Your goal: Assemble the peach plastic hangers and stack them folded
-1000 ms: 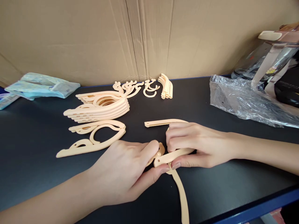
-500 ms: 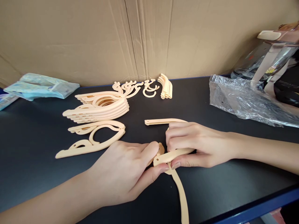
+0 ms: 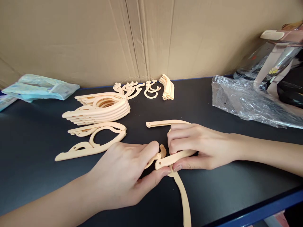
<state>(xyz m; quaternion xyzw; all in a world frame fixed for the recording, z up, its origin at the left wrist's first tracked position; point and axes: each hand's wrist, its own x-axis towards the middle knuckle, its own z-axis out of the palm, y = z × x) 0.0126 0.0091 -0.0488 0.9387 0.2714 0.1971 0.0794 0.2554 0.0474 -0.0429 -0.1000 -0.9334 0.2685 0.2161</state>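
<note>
My left hand (image 3: 132, 173) is closed around a beige curved hook piece (image 3: 151, 160), whose knobbed end shows beyond the index finger; its thumb touches the parts beside it. A beige strip with a hole at its end (image 3: 175, 158) is pinched between the thumb and fingers of my right hand (image 3: 201, 146). Below the hands, a long beige arm (image 3: 184, 195) extends toward the near edge. Another beige strip (image 3: 163, 123) emerges behind my right fingers. How the held parts join is hidden by the fingers.
Folded beige hanger pieces (image 3: 101, 110) lie stacked at left, one separate (image 3: 111, 142) in front. Loose hooks (image 3: 151, 90) and short strips (image 3: 168, 88) are at the back. Clear plastic (image 3: 248, 101) and a bottle (image 3: 267, 60) stand right; a light-blue packet (image 3: 42, 88) is far left.
My left index finger has lifted slightly off the strip, and the knobbed hook end now shows beside it. My right hand has hardly moved.
</note>
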